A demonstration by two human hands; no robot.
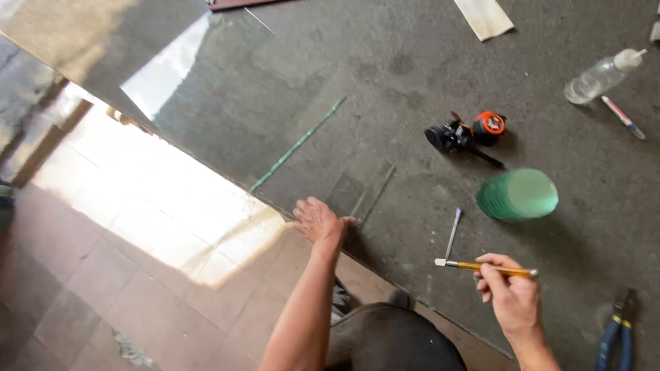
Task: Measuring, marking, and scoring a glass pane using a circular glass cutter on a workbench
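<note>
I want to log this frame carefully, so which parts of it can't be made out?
- Blue-handled pliers, head view: lower handles cut off by the bottom edge.
- Large clear glass sheet: reflections hide its far outline.
- Left hand: palm pressed down, contact underneath hidden.
- Yellow-handled glass cutter in right hand: tip too small.

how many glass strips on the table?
3. One long green-edged strip lies diagonally mid-table; two short strips lie side by side just right of the left hand. More may sit outside the frame.
</note>
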